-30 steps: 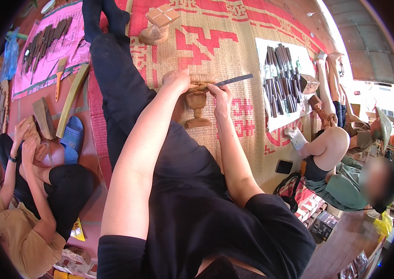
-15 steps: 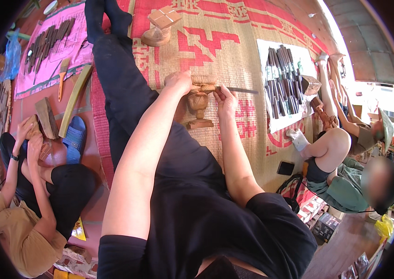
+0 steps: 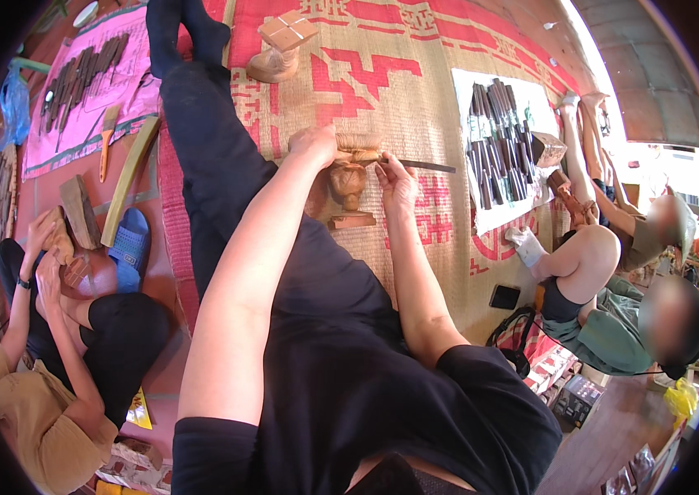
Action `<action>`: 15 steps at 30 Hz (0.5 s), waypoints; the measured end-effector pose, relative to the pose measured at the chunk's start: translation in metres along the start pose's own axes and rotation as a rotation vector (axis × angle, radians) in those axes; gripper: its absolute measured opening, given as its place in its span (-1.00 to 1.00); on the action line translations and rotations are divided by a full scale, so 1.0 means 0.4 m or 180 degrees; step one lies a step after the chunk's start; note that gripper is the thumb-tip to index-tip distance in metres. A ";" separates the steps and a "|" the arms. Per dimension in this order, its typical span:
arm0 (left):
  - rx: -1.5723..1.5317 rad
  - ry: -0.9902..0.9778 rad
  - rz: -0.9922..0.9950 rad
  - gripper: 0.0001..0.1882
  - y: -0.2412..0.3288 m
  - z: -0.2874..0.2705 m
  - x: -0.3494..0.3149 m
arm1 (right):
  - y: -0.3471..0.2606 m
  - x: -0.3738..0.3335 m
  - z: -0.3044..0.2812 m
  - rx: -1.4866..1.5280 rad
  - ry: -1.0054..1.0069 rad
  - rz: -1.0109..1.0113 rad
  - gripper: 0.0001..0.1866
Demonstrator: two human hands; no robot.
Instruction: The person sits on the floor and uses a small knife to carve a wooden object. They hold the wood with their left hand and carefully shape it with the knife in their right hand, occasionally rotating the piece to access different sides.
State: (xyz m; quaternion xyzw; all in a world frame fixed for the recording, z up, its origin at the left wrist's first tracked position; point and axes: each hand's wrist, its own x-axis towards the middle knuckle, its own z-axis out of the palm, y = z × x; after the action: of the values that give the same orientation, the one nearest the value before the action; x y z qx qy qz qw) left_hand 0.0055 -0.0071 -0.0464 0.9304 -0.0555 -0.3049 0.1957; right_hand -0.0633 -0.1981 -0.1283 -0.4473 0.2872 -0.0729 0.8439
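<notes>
Our right hand pinches the dark tool; its free end has swung toward us, so we judge a new working angle. Carved wooden piece is just left of that pinch. Left hand: fingers hidden, we can't tell its grip.

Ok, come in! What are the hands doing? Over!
Left hand at top of carved wood, grip hidden. Right hand holding slim dark tool at its right. Tools on white cloth off right, not in the way.
</notes>
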 end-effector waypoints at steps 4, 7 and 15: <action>-0.0124 0.0093 0.0015 -0.55 0.007 -0.007 -0.012 | 0.023 -0.018 0.047 -0.0720 -0.0087 -0.0293 -0.81; -0.0115 0.0166 0.0001 -0.55 0.004 0.014 0.002 | -0.003 0.000 0.031 -0.0103 0.0139 -0.0173 -0.89; -0.0028 0.0073 0.0054 -0.57 0.005 0.001 -0.006 | -0.015 -0.021 0.076 -0.1115 -0.0117 -0.0602 -0.88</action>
State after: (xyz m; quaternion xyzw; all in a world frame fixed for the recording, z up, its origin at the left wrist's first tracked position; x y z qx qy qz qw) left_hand 0.0033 -0.0087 -0.0448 0.9324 -0.0599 -0.2929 0.2030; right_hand -0.0527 -0.1768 -0.1069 -0.6135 0.2368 -0.0926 0.7476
